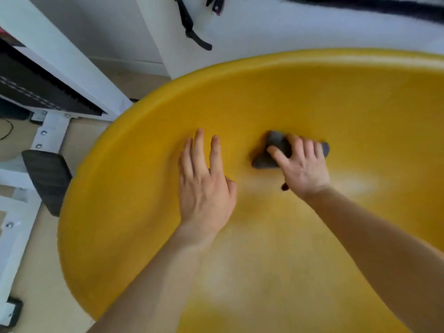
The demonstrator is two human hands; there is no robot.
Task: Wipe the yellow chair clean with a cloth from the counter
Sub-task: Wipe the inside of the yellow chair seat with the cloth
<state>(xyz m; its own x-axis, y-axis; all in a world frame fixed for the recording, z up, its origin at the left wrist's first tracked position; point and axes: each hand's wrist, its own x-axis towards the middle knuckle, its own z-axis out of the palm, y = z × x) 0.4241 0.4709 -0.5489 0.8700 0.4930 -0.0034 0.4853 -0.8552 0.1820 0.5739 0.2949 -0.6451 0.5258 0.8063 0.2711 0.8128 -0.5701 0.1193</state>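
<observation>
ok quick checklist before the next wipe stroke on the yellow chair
1. Cloth under the right hand: ok, fingers pressing it down.
2. Cloth touching the yellow chair: ok, flat on the seat.
3. Left hand bracing: ok, palm flat on the seat, apart from the cloth.
4. Path ahead toward the rim: ok, bare yellow surface.
5. Cloth spread: not ok, bunched up.
6. Dirt left on the seat: cannot tell, pale patches may be glare.

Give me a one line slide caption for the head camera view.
Right hand presses a grey cloth on the yellow chair; left hand rests flat beside it.
</observation>
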